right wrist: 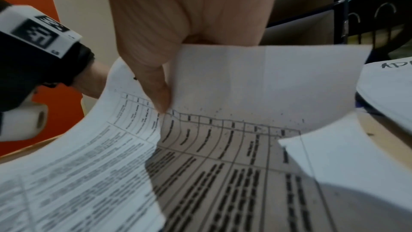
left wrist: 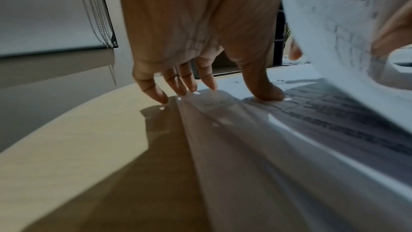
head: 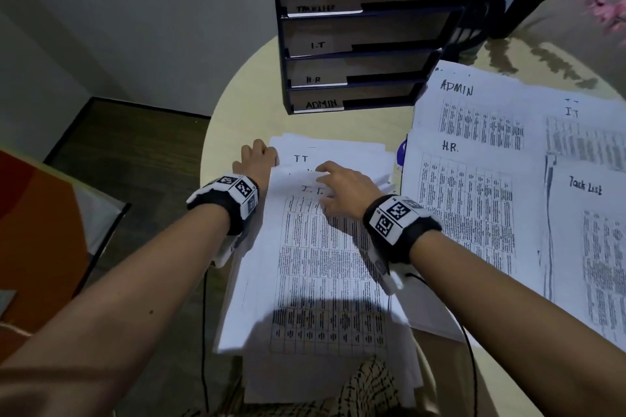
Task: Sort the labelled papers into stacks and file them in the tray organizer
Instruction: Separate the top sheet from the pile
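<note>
Sorting looks well underway: the unsorted stack (head: 315,247) lies at the 6 o'clock side of the round surface (head: 237,118), right under both hands, with its top sheet (head: 325,267) marked "I.T". The left hand (head: 255,161) rests at the stack's 10 o'clock corner, fingers straight and spread, thumb (left wrist: 266,87) pressing down on the paper beneath, probably to keep the pile from sliding while a page comes off. The right hand (head: 345,191) sits at the far end of the top sheet, curling its upper edge back between thumb (right wrist: 159,94) and fingers; the fingers behind the paper are hidden, so I judge this a pinch, though I cannot see it fully. At 3 o'clock, just beside the right wrist, the sorted piles spread out, headed ADMIN (head: 474,112), H.R. (head: 467,206), I.T (head: 589,135) and Task List (head: 592,247), laid face up with headings showing, likely so each label can be matched at a glance. At 12 o'clock, well apart from the hands, stands the tray organizer (head: 366,30), its tiers tabbed to match, the top tab too blurred to read surely.
</note>
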Demonstrator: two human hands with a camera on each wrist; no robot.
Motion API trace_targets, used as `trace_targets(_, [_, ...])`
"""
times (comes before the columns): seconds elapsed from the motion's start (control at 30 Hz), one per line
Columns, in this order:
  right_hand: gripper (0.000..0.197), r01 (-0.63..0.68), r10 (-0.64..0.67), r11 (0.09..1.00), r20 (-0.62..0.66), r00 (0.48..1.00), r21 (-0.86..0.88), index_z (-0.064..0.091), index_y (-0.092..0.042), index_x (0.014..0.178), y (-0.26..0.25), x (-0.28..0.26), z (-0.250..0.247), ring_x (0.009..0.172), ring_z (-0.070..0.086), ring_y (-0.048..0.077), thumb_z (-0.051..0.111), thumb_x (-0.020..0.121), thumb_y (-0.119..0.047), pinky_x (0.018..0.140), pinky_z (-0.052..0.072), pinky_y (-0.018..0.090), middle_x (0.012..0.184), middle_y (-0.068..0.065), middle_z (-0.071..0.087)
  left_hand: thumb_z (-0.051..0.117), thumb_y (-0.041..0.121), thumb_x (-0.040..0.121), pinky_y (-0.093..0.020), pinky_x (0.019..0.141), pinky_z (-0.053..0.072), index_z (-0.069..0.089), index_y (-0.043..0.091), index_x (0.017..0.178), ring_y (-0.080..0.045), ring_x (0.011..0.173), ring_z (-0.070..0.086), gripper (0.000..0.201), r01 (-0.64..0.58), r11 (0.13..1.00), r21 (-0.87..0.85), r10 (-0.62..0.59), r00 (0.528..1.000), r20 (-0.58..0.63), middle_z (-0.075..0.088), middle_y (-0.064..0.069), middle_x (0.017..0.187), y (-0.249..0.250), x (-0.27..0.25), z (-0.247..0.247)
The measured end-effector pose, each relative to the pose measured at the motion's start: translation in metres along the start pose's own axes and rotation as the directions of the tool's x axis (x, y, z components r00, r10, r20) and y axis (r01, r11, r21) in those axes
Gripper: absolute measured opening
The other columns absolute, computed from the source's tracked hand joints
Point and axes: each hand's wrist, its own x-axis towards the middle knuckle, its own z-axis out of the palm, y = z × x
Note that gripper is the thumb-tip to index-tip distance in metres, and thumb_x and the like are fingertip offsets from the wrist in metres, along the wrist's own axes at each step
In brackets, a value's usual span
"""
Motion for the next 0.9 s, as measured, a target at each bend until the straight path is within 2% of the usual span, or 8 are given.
trace_targets(0.2, [0.028,0.065,-0.065,0.993,0.007,0.998,-0.096,0.067,-0.008,0.108,0.0,0.006,0.001,0.129,0.036,0.026,0.06,0.082,-0.015,0.097,0.035,0.037,0.153,0.001,0.022,0.057,-0.006,0.081,-0.031,0.088,0.039,0.05,0.016,0.096,-0.024,0.111,0.049,0.027,-0.023,0.931,-0.364,0.087,0.983,0.16,0.048,-0.015,0.131,-0.004,-0.004,-0.009])
trace_targets(0.33, [0.013,0.128,-0.149,0.976,-0.108,0.983,-0.177,0.074,-0.019,0.082,-0.002,-0.014,0.005,0.14,0.02,0.032,0.071,0.071,-0.013,0.108,0.024,0.05,0.157,0.003,0.014,0.055,0.024,0.092,-0.024,0.068,0.04,0.06,0.012,0.098,-0.016,0.078,0.054,0.015,0.119,0.506,-0.854,0.072,0.981,0.179,0.057,-0.004,0.091,-0.01,-0.028,-0.024])
trace_targets(0.4, [0.022,0.122,-0.161,0.971,-0.187,0.969,-0.206,0.073,-0.025,0.063,-0.002,-0.024,0.01,0.136,0.026,0.037,0.081,0.051,-0.009,0.102,0.029,0.061,0.151,0.009,0.032,0.039,0.049,0.094,-0.024,0.066,0.042,0.062,0.016,0.102,-0.013,0.066,0.058,0.041,0.255,0.326,-0.91,-0.024,0.965,0.262,0.061,0.003,0.077,-0.017,-0.03,-0.021])
trace_targets(0.5, [0.031,0.11,-0.162,0.975,-0.276,0.947,-0.194,0.069,-0.029,0.053,-0.001,-0.033,0.018,0.127,0.024,0.031,0.082,0.035,-0.008,0.094,0.033,0.067,0.144,0.012,0.044,0.041,0.069,0.082,-0.022,0.061,0.051,0.063,0.019,0.077,-0.011,0.058,0.066,0.054,0.376,0.164,-0.912,-0.019,0.926,0.378,0.065,0.003,0.07,-0.024,-0.036,-0.016])
trace_targets(0.6, [0.033,0.109,-0.14,0.987,-0.312,0.94,-0.114,0.069,-0.028,0.055,0.001,-0.035,0.023,0.128,0.023,0.03,0.076,0.035,-0.003,0.095,0.031,0.067,0.144,0.015,0.044,0.079,0.059,0.055,-0.036,0.094,0.044,0.063,0.013,0.112,-0.028,0.1,0.064,0.076,0.318,0.321,-0.892,0.076,0.93,0.359,0.07,-0.006,0.106,-0.029,-0.046,-0.01])
trace_targets(0.73, [0.024,0.044,-0.049,0.999,-0.295,0.954,-0.022,0.071,-0.023,0.064,0.004,-0.031,0.022,0.128,0.042,0.036,0.076,0.049,-0.004,0.102,0.02,0.065,0.135,0.01,0.054,0.067,0.016,0.08,-0.03,0.081,0.045,0.059,0.003,0.106,-0.025,0.097,0.06,0.03,0.019,0.771,-0.637,0.26,0.903,0.343,0.064,-0.007,0.102,-0.009,-0.071,-0.006])
trace_targets(0.83, [0.026,0.084,-0.086,0.996,-0.337,0.937,-0.022,0.072,-0.018,0.065,0.008,-0.031,0.025,0.101,0.064,0.029,0.077,0.045,-0.001,0.095,0.027,0.067,0.097,0.007,0.07,0.061,0.019,0.078,-0.03,0.075,0.043,0.058,-0.005,0.105,-0.024,0.091,0.058,0.036,-0.109,0.811,-0.575,0.302,0.92,0.25,0.062,-0.017,0.1,0.004,-0.087,0.0])
trace_targets(0.9, [0.023,0.093,-0.097,0.995,-0.348,0.932,-0.027,0.07,-0.017,0.064,0.01,-0.033,0.027,0.105,0.063,0.032,0.074,0.046,-0.003,0.093,0.029,0.067,0.102,0.009,0.07,0.062,0.012,0.083,-0.027,0.07,0.043,0.059,-0.003,0.101,-0.021,0.085,0.058,0.023,-0.042,0.771,-0.635,0.214,0.957,0.197,0.062,-0.011,0.093,0.003,-0.086,0.004])
